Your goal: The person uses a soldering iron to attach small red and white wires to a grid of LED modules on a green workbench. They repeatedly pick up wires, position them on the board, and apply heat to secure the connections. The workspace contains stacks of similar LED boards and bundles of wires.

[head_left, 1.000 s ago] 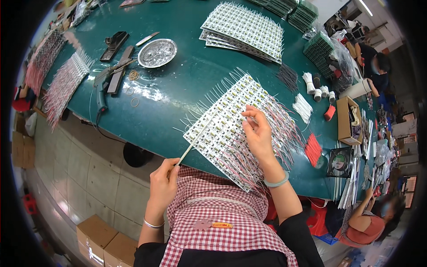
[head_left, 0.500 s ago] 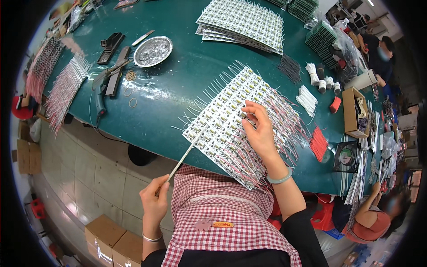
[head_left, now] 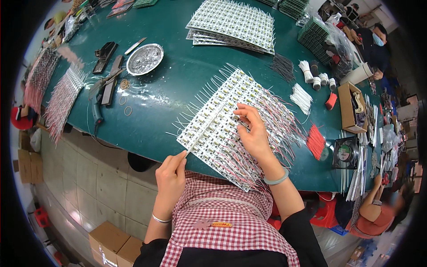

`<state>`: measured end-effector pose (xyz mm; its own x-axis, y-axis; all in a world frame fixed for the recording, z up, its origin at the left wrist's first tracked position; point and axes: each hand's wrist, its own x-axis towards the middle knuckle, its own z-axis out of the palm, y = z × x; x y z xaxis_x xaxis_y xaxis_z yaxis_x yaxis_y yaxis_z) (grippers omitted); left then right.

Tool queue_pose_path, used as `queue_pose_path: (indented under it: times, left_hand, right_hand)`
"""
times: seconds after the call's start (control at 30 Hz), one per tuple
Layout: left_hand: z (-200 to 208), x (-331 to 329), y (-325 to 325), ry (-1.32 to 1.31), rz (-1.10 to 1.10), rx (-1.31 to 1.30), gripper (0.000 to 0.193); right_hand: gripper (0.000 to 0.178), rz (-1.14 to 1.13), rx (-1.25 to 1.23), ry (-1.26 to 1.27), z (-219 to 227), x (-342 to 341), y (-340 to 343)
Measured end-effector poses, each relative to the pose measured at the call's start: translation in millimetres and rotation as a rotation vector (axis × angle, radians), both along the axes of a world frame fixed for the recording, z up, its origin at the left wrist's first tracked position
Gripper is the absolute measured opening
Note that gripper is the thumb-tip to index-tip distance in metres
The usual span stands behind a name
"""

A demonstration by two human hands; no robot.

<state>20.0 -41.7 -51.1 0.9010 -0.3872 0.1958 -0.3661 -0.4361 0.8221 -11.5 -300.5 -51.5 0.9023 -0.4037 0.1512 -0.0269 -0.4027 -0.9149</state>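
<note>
My right hand (head_left: 254, 133) lies on the panel (head_left: 231, 124), a white sheet of small boards with pale wires sticking out along its far-left edge and red and white wires trailing off its right side. The fingers are curled and pressing down on the boards near the middle; I hold nothing in that hand, it only bears on the sheet. My left hand (head_left: 171, 171) is at the panel's near corner, thumb and fingers pinched shut on a thin white wire (head_left: 190, 152) at that edge. The panel lies flat on the green table (head_left: 178, 84), near its front rim, straight in front of me and above my checked apron (head_left: 227, 218). Beyond it lies a stack of panels (head_left: 233, 22) of the same kind. To the left sit a round metal dish (head_left: 144, 58), some dark tools (head_left: 109, 75) and a few rubber bands (head_left: 125, 84). Bundles of wired strips (head_left: 62, 98) hang over the table's left edge. To the right of the panel are white wire bundles (head_left: 301, 97), a red bundle (head_left: 316, 141) and a cardboard box (head_left: 351, 107). Another person (head_left: 378, 213) sits at the lower right.
</note>
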Motion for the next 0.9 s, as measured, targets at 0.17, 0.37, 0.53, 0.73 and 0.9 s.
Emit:
queue_pose_path:
  times: [0.17, 0.37, 0.53, 0.73, 0.9]
  left_hand:
    - [-3, 5, -9, -0.048, -0.015, 0.033, 0.018]
    - [-1, 3, -8, 0.003, 0.021, -0.025, 0.019]
    - [-3, 7, -17, -0.055, -0.004, 0.028, 0.019]
    - [-4, 10, -22, -0.086, -0.022, 0.026, 0.02]
    - [-7, 11, -17, 0.151, -0.014, -0.108, 0.021]
  right_hand:
    - [0.039, 0.008, 0.012, -0.007, 0, 0, 0]
    - [0.042, 0.021, 0.074, 0.006, 1, -2, -2]
    - [0.044, 0.024, 0.093, -0.011, 0, -1, -2]
    - [0.043, 0.019, 0.115, -0.035, -1, -2, -3]
    - [0.045, 0.018, 0.132, -0.045, -6, -2, -4]
